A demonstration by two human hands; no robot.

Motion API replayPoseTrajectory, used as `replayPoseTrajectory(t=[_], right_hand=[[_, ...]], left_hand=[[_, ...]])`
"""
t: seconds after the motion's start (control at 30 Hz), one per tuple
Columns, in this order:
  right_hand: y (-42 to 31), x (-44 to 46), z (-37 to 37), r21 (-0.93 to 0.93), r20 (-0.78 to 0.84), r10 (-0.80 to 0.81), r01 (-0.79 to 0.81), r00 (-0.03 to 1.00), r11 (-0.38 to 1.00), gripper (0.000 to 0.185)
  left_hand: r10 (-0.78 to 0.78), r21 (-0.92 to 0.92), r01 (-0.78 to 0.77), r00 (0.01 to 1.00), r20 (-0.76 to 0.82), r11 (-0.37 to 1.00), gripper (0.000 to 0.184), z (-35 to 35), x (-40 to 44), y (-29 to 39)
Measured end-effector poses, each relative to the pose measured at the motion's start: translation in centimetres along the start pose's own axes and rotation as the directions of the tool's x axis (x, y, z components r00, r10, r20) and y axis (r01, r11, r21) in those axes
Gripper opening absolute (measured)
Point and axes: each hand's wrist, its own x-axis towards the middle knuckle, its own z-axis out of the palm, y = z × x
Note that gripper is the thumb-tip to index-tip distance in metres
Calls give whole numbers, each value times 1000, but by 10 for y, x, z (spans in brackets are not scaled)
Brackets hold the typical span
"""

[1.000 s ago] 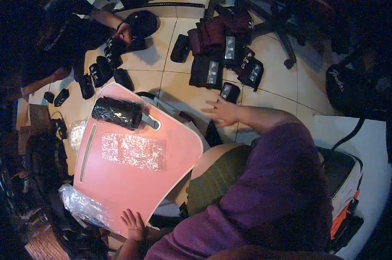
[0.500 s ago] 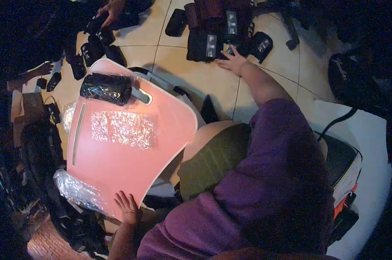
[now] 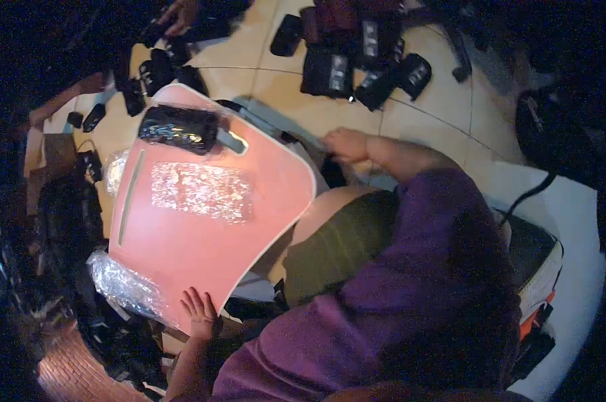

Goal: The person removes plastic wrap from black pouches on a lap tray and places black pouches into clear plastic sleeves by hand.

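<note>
My left hand (image 3: 198,313) lies flat with spread fingers on the near corner of a pink lap table (image 3: 182,244) with a white rim. A crinkled clear plastic packet (image 3: 132,288) lies beside it on the table's edge. My right hand (image 3: 347,145) is off the table's right edge, above the floor, fingers curled in; nothing shows in it. A black plastic-wrapped bundle (image 3: 179,128) rests at the table's far end, next to the handle slot. A flat clear plastic sleeve (image 3: 201,191) lies mid-table, shining under the light.
Several black packets with printed labels (image 3: 327,72) lie on the tiled floor (image 3: 276,87) ahead, one packet (image 3: 375,88) nearest me. More dark pouches (image 3: 157,70) sit at upper left, near another person's hand (image 3: 181,17). Dark bags (image 3: 68,221) line the left side.
My right hand has drawn back from the floor packets toward the table, its spread fingers now curled. A black packet shows where it was. My left hand stays put.
</note>
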Motion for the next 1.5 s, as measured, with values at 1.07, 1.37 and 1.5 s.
replayPoseTrajectory(t=[1.07,1.37,1.5], right_hand=[[-349,-8,-208,-5,77,-277,278,958,960,54],[-423,-74,-170,-203,397,-459,563,795,801,55],[-451,-99,-145,-47,428,-687,774,587,632,55]], left_hand=[[402,-878,-77,905,137,472,59,-104,-29,123],[235,-784,58,938,256,618,39,-212,-100,67],[56,-772,32,995,88,634,35,-243,-161,68]])
